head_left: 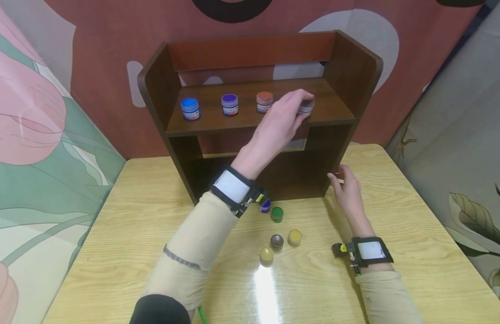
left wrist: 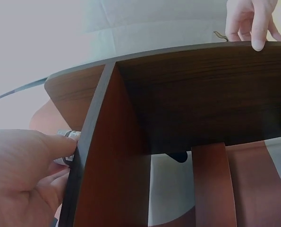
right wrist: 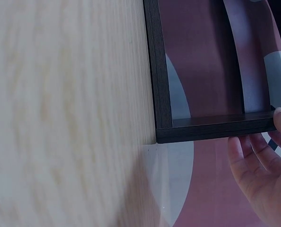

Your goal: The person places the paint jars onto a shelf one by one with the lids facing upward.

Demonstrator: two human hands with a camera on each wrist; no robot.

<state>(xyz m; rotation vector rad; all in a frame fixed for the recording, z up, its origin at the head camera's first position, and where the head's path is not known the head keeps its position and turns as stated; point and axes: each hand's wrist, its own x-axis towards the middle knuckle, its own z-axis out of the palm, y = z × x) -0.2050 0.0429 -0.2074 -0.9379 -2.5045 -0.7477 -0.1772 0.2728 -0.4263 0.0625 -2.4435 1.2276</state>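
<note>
A dark brown wooden shelf [head_left: 357, 74] stands on the table. At the right of its upper board, my left hand [head_left: 279, 116] grips a small paint jar [head_left: 307, 107] between thumb and fingers; the hand partly hides it. In the left wrist view, the jar [left wrist: 73, 134] shows a pale label near the board's edge. To its left stand a blue paint jar [head_left: 190, 109], a purple one [head_left: 230, 105] and an orange-brown one [head_left: 264, 102]. My right hand [head_left: 349, 193] holds the shelf's right side panel [right wrist: 216, 130], thumb on one side and fingers on the other.
On the table [head_left: 132, 234] before the shelf sit several more jars: a dark blue one [head_left: 265, 207], a green one [head_left: 277, 214], a grey one [head_left: 277, 242] and two yellow ones, one nearer [head_left: 267, 256]. Patterned cloth [head_left: 100, 40] hangs behind and beside the table.
</note>
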